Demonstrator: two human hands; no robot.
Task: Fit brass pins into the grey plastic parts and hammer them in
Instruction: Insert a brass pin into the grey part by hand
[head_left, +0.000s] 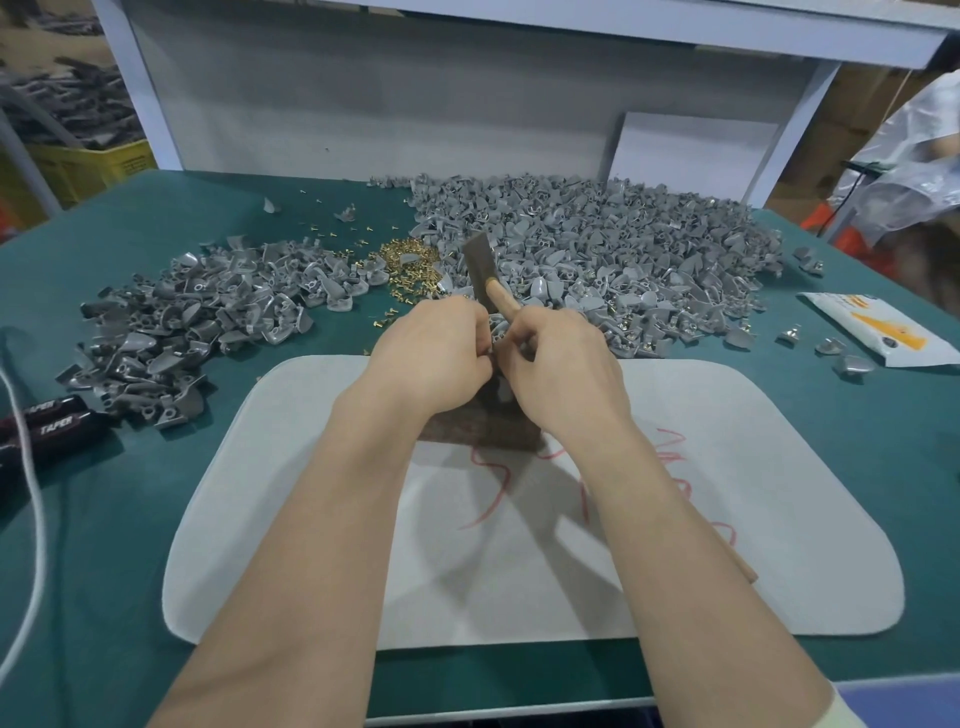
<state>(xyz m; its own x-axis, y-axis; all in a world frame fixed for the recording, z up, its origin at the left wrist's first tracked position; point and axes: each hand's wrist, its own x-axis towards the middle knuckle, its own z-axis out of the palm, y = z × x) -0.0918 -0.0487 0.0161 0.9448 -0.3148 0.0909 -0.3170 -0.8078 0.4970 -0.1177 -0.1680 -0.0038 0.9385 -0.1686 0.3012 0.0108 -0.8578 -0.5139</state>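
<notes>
Our bare forearms reach forward side by side. Our left hand (436, 353) and right hand (558, 369) meet fingertip to fingertip, fingers curled inward — the right gripping a hammer (480, 270) near its head.

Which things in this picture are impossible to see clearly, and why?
- Head view: grey part in the left hand, mostly covered by fingers; a pin in it cannot be confirmed.
- Head view: wooden block, top hidden under both hands.
- Head view: hammer handle, middle hidden by the right hand.
- Head view: white packet, print too small.
</notes>
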